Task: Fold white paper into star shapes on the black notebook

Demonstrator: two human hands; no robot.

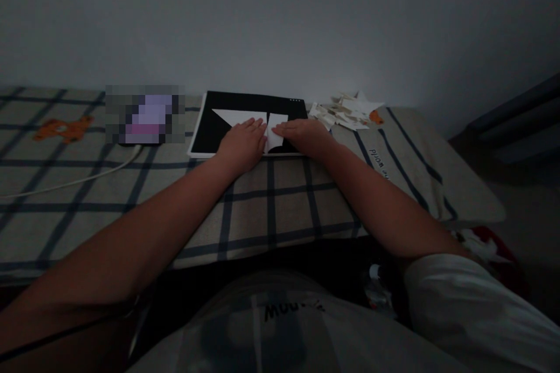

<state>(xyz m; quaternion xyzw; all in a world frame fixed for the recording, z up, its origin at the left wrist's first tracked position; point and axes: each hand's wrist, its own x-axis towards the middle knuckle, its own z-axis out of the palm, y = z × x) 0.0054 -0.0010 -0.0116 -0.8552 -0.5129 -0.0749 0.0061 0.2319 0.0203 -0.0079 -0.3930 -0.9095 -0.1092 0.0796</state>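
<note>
A piece of white paper (276, 137), folded into pointed shapes, lies on a black-covered book or pad (254, 100) with a white edge. My left hand (245, 140) rests flat over the paper's left part, fingers stretched out. From the other side, my right hand (306, 134) lies on the right part, its fingertips touching the paper; the fingers look extended. A narrow dark gap shows between the two white flaps. Parts of the paper are hidden beneath both hands.
A pile of folded white paper pieces (345, 112) sits right of the pad. Left of it stands a blurred-out phone (149, 116) with a white cable (96, 176). An orange cut-out shape (63, 128) lies farther left on the checked tablecloth (175, 204). A wall rises behind.
</note>
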